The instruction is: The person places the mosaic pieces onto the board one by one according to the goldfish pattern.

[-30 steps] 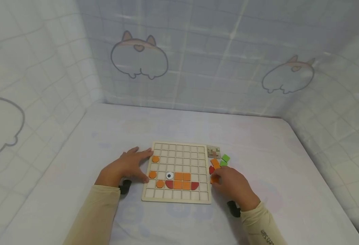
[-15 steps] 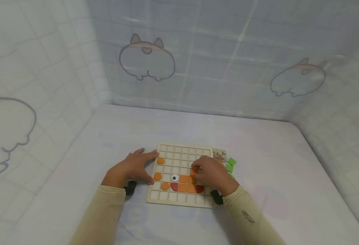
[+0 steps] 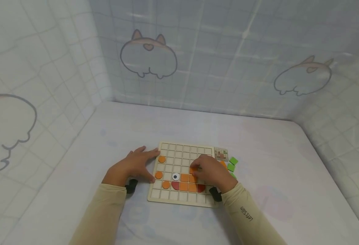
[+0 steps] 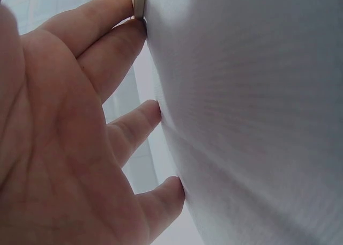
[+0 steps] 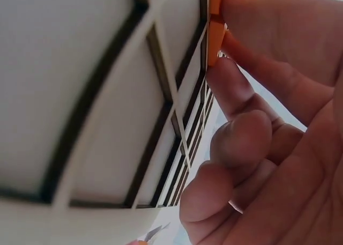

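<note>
A wooden grid board [image 3: 183, 204] lies on the white cloth. On it sit several orange round pieces [image 3: 166, 184], a white eye piece [image 3: 175, 177], red rounded pieces [image 3: 175, 185] and orange square tiles [image 3: 183, 186]. My left hand [image 3: 131, 168] has its fingers spread, thumb and forefinger touching the board's left edge; in the left wrist view other fingertips [image 4: 153, 110] rest on the cloth. Over the board's right half, my right hand [image 3: 213, 173] pinches an orange square tile [image 5: 215, 41] at the grid, just above the orange row. The hand hides part of the board behind it.
Right of the board lie a small pattern card [image 3: 221, 154], loose green tiles [image 3: 233, 161] and an orange piece [image 3: 223, 164], some partly covered by the right hand. A patterned cloth wall [image 3: 210, 68] rises behind.
My right hand has moved left from the loose pieces onto the board with an orange tile, then stayed nearly still there. My left hand keeps its place at the board's left edge.
</note>
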Motion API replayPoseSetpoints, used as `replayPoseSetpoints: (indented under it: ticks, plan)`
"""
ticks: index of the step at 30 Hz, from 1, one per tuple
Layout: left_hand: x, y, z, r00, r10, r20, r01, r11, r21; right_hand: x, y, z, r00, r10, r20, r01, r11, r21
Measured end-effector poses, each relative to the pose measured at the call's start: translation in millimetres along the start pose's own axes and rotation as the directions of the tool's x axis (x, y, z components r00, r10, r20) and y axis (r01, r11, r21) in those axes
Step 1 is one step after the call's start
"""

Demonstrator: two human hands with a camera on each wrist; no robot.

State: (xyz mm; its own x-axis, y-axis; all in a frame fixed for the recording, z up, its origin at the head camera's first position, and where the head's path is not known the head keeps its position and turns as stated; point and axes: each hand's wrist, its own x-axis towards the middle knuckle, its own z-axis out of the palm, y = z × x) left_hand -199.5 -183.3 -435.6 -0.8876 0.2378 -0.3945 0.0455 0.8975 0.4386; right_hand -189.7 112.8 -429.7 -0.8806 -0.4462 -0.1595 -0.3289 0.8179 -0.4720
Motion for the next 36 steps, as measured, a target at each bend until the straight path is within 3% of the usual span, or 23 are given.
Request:
replayPoseSetpoints:
  ticks: [10,14,18,24,28,36]
  plan:
    - [0.9,-3.3,2.4,1.000,0.003,0.002,-0.003,1.000,-0.001,-2.4,3.1,3.1,0.999,0.011,-0.045,-0.012,1.000,-0.025]
    - [1.6,-3.5,3.6,1.000,0.016,0.003,-0.016,1.000,0.003,-11.0,15.3,-7.2,0.994,0.077,-0.078,-0.076,0.997,0.024]
    - [1.9,-2.1,2.1,1.000,0.008,0.001,-0.008,1.000,0.002,-25.4,37.6,-23.2,0.978,0.175,-0.111,-0.162,0.980,0.117]
    - [2.7,-4.0,-0.3,1.000,-0.007,-0.003,0.007,1.000,0.016,-37.8,64.8,-29.8,0.947,0.301,-0.114,-0.287,0.950,0.122]
    - [3.3,-4.4,-0.4,1.000,-0.002,-0.002,0.002,1.000,0.012,-42.4,70.5,-23.9,0.930,0.353,-0.097,-0.342,0.932,0.117]
    - [4.3,-4.1,-1.4,1.000,-0.003,0.009,0.003,1.000,0.009,-47.4,68.7,-14.1,0.901,0.412,-0.139,-0.407,0.911,0.059]
